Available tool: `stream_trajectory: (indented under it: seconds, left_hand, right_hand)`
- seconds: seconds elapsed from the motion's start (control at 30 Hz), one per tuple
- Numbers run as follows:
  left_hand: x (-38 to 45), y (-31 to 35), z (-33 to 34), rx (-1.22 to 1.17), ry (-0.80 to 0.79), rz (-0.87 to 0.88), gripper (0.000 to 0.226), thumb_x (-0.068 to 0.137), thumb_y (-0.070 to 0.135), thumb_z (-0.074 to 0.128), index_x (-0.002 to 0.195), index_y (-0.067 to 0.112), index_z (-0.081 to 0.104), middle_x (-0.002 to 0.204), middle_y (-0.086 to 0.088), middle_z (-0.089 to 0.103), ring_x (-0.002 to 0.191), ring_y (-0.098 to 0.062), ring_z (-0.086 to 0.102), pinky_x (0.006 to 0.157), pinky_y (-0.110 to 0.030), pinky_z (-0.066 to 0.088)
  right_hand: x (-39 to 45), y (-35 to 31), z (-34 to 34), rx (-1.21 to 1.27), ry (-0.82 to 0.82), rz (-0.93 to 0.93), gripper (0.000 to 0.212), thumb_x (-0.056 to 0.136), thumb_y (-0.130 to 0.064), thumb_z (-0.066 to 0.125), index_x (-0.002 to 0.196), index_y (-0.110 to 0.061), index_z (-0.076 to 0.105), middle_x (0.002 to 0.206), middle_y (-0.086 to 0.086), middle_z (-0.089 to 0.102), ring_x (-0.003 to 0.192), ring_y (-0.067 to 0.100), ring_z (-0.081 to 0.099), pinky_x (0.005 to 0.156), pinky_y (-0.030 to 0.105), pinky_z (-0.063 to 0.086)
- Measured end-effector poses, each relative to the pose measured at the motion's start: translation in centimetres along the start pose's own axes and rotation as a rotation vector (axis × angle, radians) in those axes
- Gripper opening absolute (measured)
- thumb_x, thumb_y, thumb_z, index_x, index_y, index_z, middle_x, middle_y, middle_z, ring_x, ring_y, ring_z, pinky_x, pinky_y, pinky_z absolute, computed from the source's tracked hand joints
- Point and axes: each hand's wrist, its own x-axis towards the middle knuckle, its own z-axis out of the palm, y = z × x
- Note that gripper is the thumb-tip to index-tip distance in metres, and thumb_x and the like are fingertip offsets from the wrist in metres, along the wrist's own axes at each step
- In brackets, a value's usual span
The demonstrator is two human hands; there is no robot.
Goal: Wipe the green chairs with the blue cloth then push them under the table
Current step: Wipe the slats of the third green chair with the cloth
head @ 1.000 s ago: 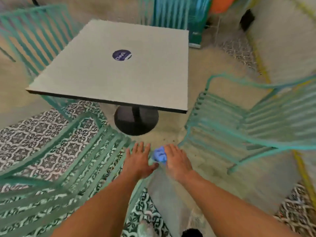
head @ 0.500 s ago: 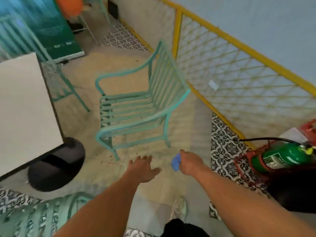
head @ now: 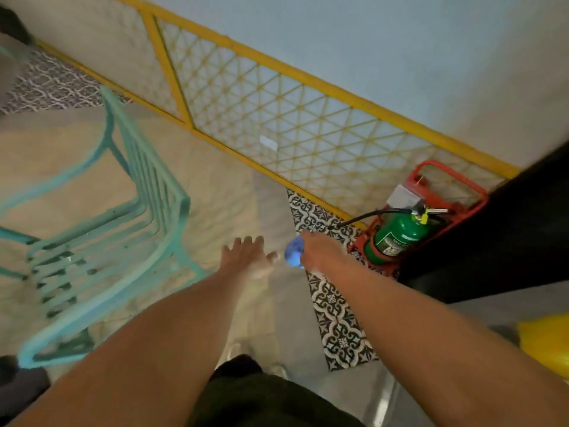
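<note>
Head cam: right hand [head: 320,252] has its fingers curled round the cloth [head: 294,251], dead center. Left hand [head: 246,257] just beside it at 9 o'clock, fingers spread, touching nothing. Green chair [head: 147,229] sits further out at 9 o'clock.

I see the chair [head: 101,241] on my left, and the fire extinguisher [head: 397,237] in its stand [head: 462,192] on my right against the lattice fence [head: 295,124]. My hands are between them, the cloth [head: 293,255] in my right hand [head: 320,252], my left hand [head: 246,257] just beside it.
</note>
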Motion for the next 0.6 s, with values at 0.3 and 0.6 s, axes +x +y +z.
stream_trajectory:
  seconds: [0.3, 0.6]
  left_hand:
    - [13.1, 1.2, -4.0, -0.022, -0.032, 0.010, 0.065, 0.092, 0.062, 0.029, 0.141, 0.021, 0.034, 0.145, -0.007, 0.040, 0.133, -0.028, 0.032, 0.102, -0.050, 0.026]
    - [25.8, -2.6, -13.7, -0.188, -0.004, -0.153, 0.069, 0.094, 0.059, 0.027, 0.149, 0.019, 0.020, 0.155, -0.009, 0.022, 0.141, -0.031, 0.020, 0.109, -0.054, 0.018]
  right_hand:
    - [12.5, 1.9, -6.6, -0.039, -0.117, 0.030, 0.059, 0.086, -0.012, 0.060, 0.141, -0.013, 0.036, 0.136, 0.013, 0.052, 0.117, 0.033, 0.053, 0.085, 0.040, 0.046]
    - [28.5, -3.0, -16.0, -0.053, -0.182, -0.107, 0.058, 0.089, -0.008, 0.050, 0.144, -0.013, 0.031, 0.142, 0.016, 0.044, 0.124, 0.034, 0.048, 0.097, 0.043, 0.045]
